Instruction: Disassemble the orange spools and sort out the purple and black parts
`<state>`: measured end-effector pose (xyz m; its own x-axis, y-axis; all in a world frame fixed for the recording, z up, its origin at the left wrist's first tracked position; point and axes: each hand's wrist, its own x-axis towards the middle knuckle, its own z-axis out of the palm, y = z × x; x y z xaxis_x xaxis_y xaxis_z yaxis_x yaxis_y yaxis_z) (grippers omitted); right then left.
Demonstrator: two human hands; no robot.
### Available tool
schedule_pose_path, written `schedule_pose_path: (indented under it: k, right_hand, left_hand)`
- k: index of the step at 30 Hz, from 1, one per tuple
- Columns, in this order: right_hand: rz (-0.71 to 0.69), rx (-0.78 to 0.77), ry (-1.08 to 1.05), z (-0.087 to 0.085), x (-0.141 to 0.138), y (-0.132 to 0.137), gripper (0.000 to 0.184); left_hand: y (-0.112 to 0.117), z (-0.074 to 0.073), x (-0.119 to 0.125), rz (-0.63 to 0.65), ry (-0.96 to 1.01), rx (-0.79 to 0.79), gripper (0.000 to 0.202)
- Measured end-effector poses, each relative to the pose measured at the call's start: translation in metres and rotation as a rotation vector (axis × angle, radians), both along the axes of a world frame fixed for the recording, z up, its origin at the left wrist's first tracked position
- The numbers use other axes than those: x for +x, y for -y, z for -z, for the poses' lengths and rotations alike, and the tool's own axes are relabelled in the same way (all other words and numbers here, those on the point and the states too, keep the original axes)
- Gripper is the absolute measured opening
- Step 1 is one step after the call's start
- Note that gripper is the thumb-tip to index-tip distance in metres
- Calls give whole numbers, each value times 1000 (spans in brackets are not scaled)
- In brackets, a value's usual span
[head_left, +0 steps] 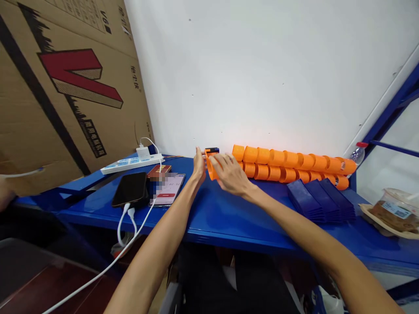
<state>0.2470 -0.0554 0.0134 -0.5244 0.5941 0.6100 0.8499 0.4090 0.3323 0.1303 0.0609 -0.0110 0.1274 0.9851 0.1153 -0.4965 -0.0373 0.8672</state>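
Note:
An orange cup-like ring (212, 171) sits between my two hands above the blue table. My left hand (198, 168) presses on its left side, thumb upward and fingers partly hidden. From the right, my right hand (231, 175) lays bent fingers over its other side. Just behind them is a small dark blue and orange object (211, 150), too small to name. To the right of my hands, similar orange cups (276, 158) lie on their sides in two long rows, one on top of the other, along the wall.
Stacks of dark blue flat pieces (319, 200) lie at the right, near a plastic food tub (396, 211) and a bottle (357, 153). Leftward are two phones (131, 188), a power strip (131, 163) and a white cable (144, 231). A large cardboard box (75, 131) stands at the left.

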Motion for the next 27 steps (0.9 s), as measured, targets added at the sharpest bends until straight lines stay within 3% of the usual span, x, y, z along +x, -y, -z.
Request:
schedule_pose_path:
  k: [3, 6, 9, 11, 13, 16, 22, 27]
  right_hand:
    - [-9, 74, 40, 24, 3, 32, 59]
    - [-27, 102, 59, 38, 14, 47, 57]
    - [-138, 64, 19, 41, 24, 53, 49]
    - [-178, 52, -132, 36, 34, 53, 40]
    - [-92, 53, -352, 30, 48, 50, 27]
    - [156, -34, -546, 23, 68, 44, 25]
    - [439, -258, -397, 19, 67, 45, 38]
    - [537, -342, -242, 14, 51, 52, 43]
  left_hand:
    - [20, -9, 5, 217, 37, 68, 63]
    - [39, -13, 11, 414, -54, 178, 58]
    - [47, -10, 16, 371, -150, 185, 45]
    - [47, -5, 19, 349, -183, 156, 40]
    - [47, -1, 23, 392, -203, 125, 36]
    - [51, 3, 28, 444, -219, 108, 30]
    - [66, 8, 36, 486, -248, 163, 29]
    - [65, 14, 39, 553, -267, 130, 26]
